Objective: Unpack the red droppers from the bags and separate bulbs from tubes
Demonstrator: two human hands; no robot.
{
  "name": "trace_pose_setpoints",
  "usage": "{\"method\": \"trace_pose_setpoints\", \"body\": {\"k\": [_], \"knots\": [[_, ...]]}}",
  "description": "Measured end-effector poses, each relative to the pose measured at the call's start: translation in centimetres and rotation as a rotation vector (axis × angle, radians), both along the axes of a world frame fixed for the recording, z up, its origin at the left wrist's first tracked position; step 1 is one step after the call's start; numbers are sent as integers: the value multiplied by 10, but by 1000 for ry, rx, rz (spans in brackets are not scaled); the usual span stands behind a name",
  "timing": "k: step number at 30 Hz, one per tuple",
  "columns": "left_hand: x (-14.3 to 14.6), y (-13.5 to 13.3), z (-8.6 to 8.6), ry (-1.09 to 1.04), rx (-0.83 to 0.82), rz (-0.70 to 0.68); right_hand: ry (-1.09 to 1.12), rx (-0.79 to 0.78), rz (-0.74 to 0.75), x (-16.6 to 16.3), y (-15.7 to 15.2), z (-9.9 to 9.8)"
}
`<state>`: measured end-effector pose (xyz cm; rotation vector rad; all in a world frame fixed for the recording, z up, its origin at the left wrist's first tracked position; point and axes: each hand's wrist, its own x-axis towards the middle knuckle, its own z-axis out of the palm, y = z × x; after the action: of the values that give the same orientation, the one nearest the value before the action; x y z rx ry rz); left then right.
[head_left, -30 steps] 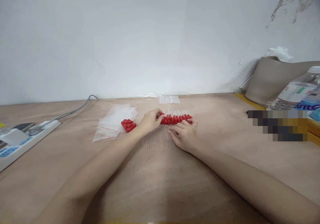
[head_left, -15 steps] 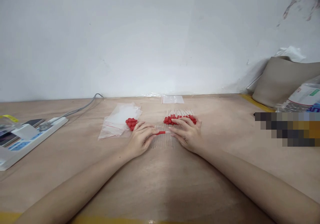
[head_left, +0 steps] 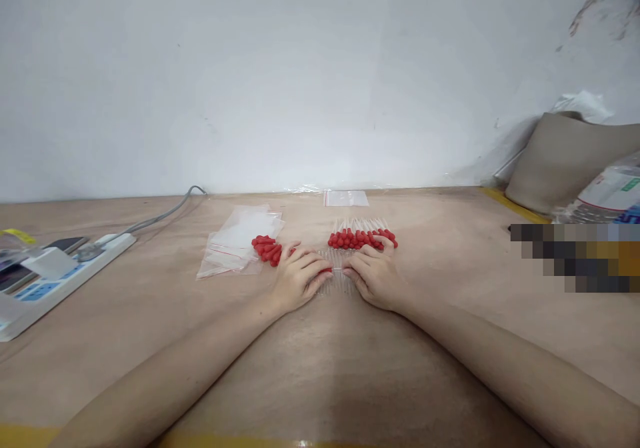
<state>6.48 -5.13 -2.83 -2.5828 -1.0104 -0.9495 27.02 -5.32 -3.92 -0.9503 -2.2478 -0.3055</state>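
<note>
shifted since the earlier frame: the left hand, which had moved rightward over the row of clear tubes, nearer the right hand, so that its fingers covered more of the red top they held and more of the red pile came into sight.

the left thumb and fingers were pressed together around the red top, above the row of clear tubes, with only a small part of the red left visible. one clear tube ran crosswise over the row between the two hands; the right thumb and fingertips pinched its other end. how far the tube sat inside the red top could not be told, the joint being hidden by the fingers.

just beyond the row of clear tubes lay the finished row, red tops side by side and pale points toward the wall; some right fingers reached across its near edge. to the left of the row of clear tubes was the red pile, partly on the flat plastic bags. a single small bag lay farther beyond, near the wall. well to the left stood a power strip; well to the right, a bottle.
</note>
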Motion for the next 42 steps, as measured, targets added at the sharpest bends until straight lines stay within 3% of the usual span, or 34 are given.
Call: {"method": "trace_pose_setpoints", "body": {"k": [11, 19, 30, 35, 39, 42], "knots": [[3, -7, 10, 199, -61, -15, -13, 125, 18, -6, -6, 3], [-2, -6, 10, 233, -50, -75, -87, 410, 76, 1, -8, 3], [-10, -16, 8, 253, -65, -105, -161, 360, 79, 12, -15, -12], [-33, -11, 17, 56, -139, 68, -19, 442, -67, 26, -11, -9], [-58, 12, 41, -204, -166, 238, 97, 315, -317, 31, -4, -3], [-81, 37, 52, -317, -179, 373, 128, 199, -374, 28, -3, -2]]}}
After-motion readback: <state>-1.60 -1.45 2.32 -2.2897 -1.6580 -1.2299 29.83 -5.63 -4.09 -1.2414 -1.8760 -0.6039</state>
